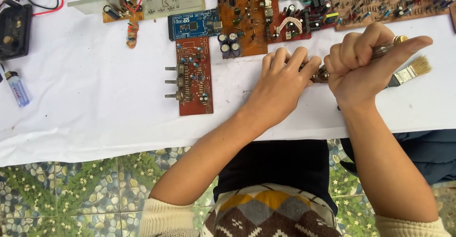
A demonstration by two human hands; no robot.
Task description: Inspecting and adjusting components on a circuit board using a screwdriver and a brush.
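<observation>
White-covered table [95, 118] was seen, red circuit board with three knobs [194, 75] laid flat, blue board [194, 24] above it, orange board [242, 18] alongside, paintbrush [411, 71] at right, lighter [18, 88] at left.

A matt white cloth [95, 104] is covering the bench, lying smooth. The red circuit board [195, 75] is looking dull and resinous with metal shafts. The brush [409, 72] is showing pale bristles and a shiny metal ferrule. The lighter [18, 88] is gleaming translucent blue plastic.
</observation>
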